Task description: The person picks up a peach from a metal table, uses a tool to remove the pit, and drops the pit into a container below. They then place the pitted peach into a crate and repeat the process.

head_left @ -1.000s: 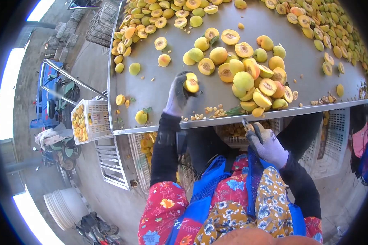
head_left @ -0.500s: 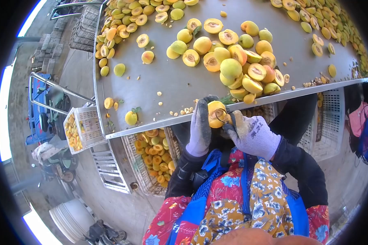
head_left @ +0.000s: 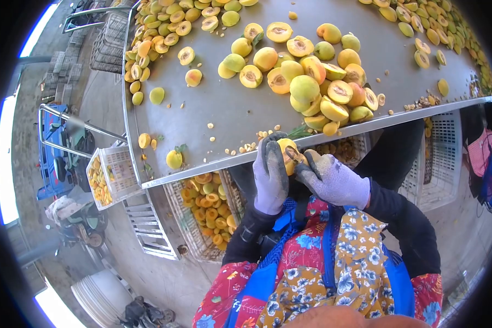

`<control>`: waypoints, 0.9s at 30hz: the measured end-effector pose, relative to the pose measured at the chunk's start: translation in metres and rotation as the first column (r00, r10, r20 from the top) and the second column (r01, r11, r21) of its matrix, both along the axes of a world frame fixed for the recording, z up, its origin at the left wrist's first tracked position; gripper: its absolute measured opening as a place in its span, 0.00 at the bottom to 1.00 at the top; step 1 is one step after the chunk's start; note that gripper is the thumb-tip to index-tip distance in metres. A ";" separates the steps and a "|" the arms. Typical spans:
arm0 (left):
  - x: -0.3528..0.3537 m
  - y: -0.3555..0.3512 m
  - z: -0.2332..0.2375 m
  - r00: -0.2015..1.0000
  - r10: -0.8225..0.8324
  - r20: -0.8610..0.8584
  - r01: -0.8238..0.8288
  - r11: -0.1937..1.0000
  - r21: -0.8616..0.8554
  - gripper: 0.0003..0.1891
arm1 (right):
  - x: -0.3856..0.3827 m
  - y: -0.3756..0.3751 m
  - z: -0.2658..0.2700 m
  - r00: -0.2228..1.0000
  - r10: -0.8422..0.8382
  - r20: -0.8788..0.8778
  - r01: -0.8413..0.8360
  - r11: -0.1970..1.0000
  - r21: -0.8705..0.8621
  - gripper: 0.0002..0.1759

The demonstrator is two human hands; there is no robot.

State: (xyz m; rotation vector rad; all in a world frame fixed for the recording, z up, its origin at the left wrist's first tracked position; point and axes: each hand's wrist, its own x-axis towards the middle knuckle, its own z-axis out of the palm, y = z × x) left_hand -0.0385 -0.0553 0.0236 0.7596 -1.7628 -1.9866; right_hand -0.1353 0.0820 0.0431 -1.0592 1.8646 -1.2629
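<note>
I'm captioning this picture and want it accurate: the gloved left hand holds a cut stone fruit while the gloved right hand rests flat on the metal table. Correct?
Not quite: the head view shows the gloved right hand at the cut stone fruit, not flat on the metal table. The gloved left hand does hold the fruit.

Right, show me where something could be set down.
Widest: the metal tabletop left of the central stone-fruit pile, behind the loose pits near the front edge. A smaller patch separates that pile from the right-hand heap. Crowded: the pile itself, back left and back right.
</note>
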 end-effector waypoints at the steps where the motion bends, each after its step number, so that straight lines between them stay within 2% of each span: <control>1: 0.000 0.000 -0.002 1.000 -0.006 0.000 0.006 0.999 -0.039 0.21 | -0.001 0.002 -0.003 0.978 0.085 -0.193 -0.083 0.996 0.020 0.13; 3: -0.002 0.007 0.003 0.999 0.034 -0.009 -0.032 0.983 0.181 0.19 | -0.005 0.007 -0.008 0.803 0.252 -0.540 -0.232 0.967 0.106 0.16; 4: -0.004 0.008 0.005 0.999 0.052 -0.015 -0.046 0.957 0.285 0.18 | -0.004 0.007 -0.006 0.839 0.210 -0.501 -0.168 0.977 0.128 0.18; 6: -0.004 0.008 0.005 0.999 0.039 -0.025 -0.033 0.972 0.233 0.18 | 0.003 0.010 0.001 0.902 0.126 -0.414 -0.050 0.981 0.189 0.21; 9: -0.002 0.010 0.004 0.999 0.046 -0.018 -0.042 0.978 0.203 0.18 | 0.004 0.012 0.002 0.832 0.133 -0.539 -0.050 0.985 0.166 0.24; 15: 0.004 0.013 0.004 0.999 0.039 -0.024 -0.032 0.972 0.233 0.17 | 0.000 0.014 0.010 0.825 0.267 -0.498 -0.121 0.944 0.307 0.22; 16: 0.005 0.012 0.003 0.999 0.030 -0.025 -0.022 0.967 0.253 0.17 | -0.001 0.015 0.009 0.829 0.267 -0.491 -0.141 0.950 0.278 0.20; 19: 0.002 0.015 0.007 1.000 0.009 -0.003 -0.009 0.985 0.173 0.16 | -0.004 0.019 0.005 0.855 0.255 -0.451 -0.192 0.965 0.180 0.16; 21: 0.002 0.014 -0.002 1.000 0.009 -0.002 -0.009 0.999 -0.034 0.17 | -0.003 0.019 -0.001 0.893 0.221 -0.391 -0.200 0.975 0.093 0.14; 22: 0.002 0.014 -0.004 1.000 0.007 0.000 -0.007 0.990 -0.137 0.17 | 0.000 0.019 -0.006 0.973 0.145 -0.177 -0.144 0.989 0.018 0.15; 23: 0.003 0.015 -0.003 1.000 0.004 0.008 -0.002 0.980 -0.197 0.17 | 0.004 0.018 -0.012 0.996 0.075 0.053 -0.073 0.996 -0.044 0.15; 24: 0.000 0.015 0.005 1.000 0.001 0.015 0.003 0.966 -0.258 0.17 | 0.006 0.016 -0.015 0.959 0.016 0.283 0.010 0.996 -0.089 0.15; 25: -0.001 0.016 0.009 1.000 0.000 0.023 0.007 0.949 -0.316 0.17 | 0.001 0.014 -0.001 0.804 -0.006 0.595 -0.005 1.000 0.018 0.17; 26: -0.001 0.017 0.009 1.000 0.001 0.002 0.000 0.926 -0.378 0.16 | -0.008 0.015 0.019 0.552 -0.064 0.832 -0.057 0.992 0.115 0.18; 27: -0.002 0.017 0.008 1.000 -0.004 -0.021 -0.006 0.899 -0.439 0.16 | -0.015 0.015 0.031 0.239 -0.149 0.959 -0.135 0.973 0.184 0.19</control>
